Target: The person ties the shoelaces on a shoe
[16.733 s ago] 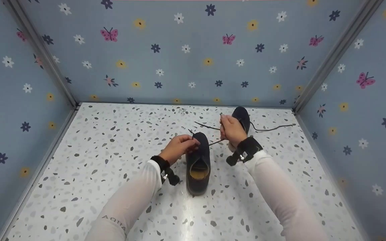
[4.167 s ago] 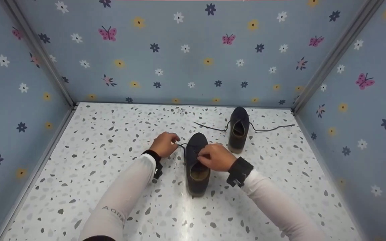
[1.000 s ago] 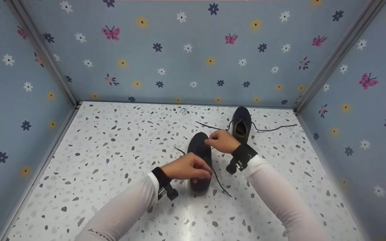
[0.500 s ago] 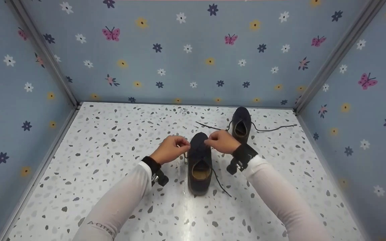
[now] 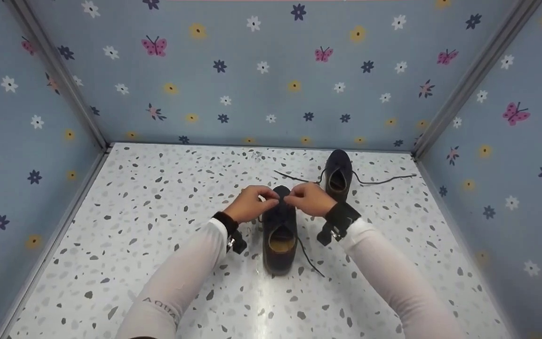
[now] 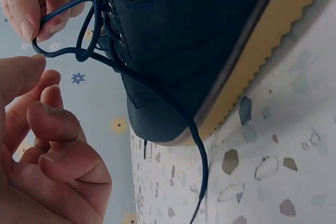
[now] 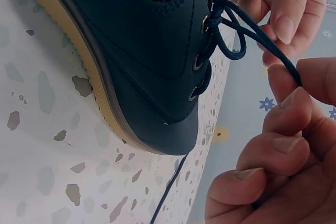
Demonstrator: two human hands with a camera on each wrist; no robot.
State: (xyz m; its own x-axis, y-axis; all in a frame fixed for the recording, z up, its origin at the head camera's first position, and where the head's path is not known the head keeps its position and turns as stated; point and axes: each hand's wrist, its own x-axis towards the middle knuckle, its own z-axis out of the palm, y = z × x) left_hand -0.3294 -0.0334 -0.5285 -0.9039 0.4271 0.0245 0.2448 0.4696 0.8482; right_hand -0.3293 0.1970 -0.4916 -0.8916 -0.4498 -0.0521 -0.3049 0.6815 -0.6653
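A dark blue lace-up shoe [image 5: 279,266] stands on the floor between my hands, toe pointing away. My right hand [image 5: 313,200] is over its toe end. In the right wrist view, thumb and index finger pinch a blue shoelace [image 7: 262,35], which makes a loop above the eyelets. My left hand [image 5: 248,205] is close beside the right one, fingers bent loosely. In the left wrist view its thumb tip is at the loop, perhaps touching it, but no lace is gripped. One lace end [image 6: 202,171] hangs down the shoe's side.
A second dark shoe [image 5: 338,165] stands farther back on the right, its untied lace [image 5: 384,182] spread out to both sides. Blue flower-patterned panels [image 5: 271,70] enclose the speckled floor [image 5: 158,212] behind and on both sides.
My left hand has moved from over the shoe's opening to its left side, then right toward the other hand. A lace end now lies right of the shoe. My right hand has barely moved.
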